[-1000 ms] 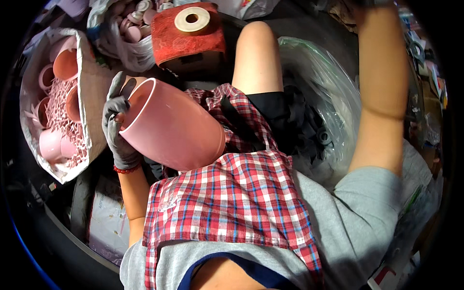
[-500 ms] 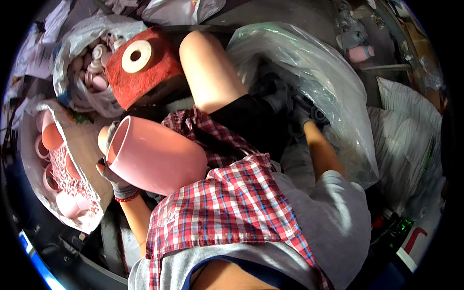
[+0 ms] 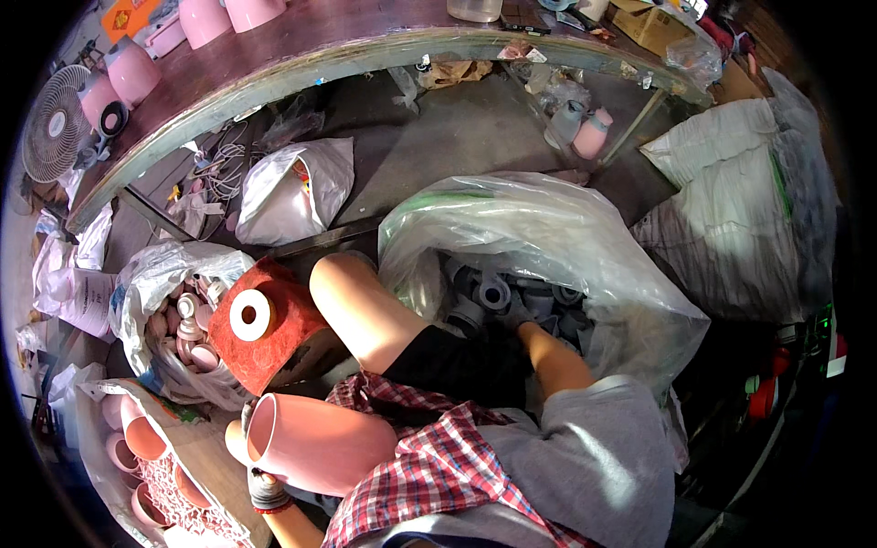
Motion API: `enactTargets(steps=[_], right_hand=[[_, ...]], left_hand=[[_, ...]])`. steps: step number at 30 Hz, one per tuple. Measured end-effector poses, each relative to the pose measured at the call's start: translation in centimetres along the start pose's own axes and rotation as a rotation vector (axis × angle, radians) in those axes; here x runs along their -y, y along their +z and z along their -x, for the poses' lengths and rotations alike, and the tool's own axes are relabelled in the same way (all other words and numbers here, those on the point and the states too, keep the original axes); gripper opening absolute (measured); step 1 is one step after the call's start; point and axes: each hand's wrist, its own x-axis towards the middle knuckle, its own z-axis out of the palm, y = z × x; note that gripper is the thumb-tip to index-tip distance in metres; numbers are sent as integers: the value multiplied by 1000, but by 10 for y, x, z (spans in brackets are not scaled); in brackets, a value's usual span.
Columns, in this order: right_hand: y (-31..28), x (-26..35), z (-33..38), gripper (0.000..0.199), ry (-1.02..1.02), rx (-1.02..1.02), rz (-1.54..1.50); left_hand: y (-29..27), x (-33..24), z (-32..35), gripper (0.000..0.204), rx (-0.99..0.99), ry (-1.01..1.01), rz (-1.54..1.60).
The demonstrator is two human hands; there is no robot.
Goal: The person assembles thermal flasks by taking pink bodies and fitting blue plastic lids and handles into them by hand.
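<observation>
My left hand point(image 3: 268, 490), in a grey glove, is closed on the rim of a pink tapered shell, like a kettle body point(image 3: 338, 447). The shell lies sideways against my plaid apron, its open end facing left. My right hand point(image 3: 517, 313), also gloved, reaches into a large clear plastic bag point(image 3: 630, 310) full of grey plastic parts point(image 3: 571, 324). A grey ring-shaped collar point(image 3: 494, 293) shows beside its fingers; the fingertips are hidden among the parts. A red cloth-covered block point(image 3: 242, 342) stands left of my knee, with a white ring point(image 3: 252, 314) on top.
On the left are a bag of pink and white parts point(image 3: 187, 329) and a sack of pink shells point(image 3: 146, 438). A long bench point(image 3: 365, 50) with pink vessels and a fan point(image 3: 57, 123) curves across the far side. White sacks point(image 3: 722, 201) stand at right.
The view has tilted up, bringing the bench into sight. My left hand still holds the pink shell. My right hand remains in the bag, with a grey collar now visible beside it.
</observation>
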Motion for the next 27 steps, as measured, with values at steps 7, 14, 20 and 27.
enactTargets(steps=[7,14,20,27], right_hand=[[-110,86,41,69,-78,-14,187],[-201,271,87,64,-636,-171,-315],[-228,405,199,47,-927,446,-783],[-209,477,254,80,-1065,634,-453]], left_hand=[[33,0,4,84,-137,137,264],[66,-15,-1,82,-246,248,244],[118,-106,-44,129,28,179,-87],[127,-109,-17,131,-6,297,-133]])
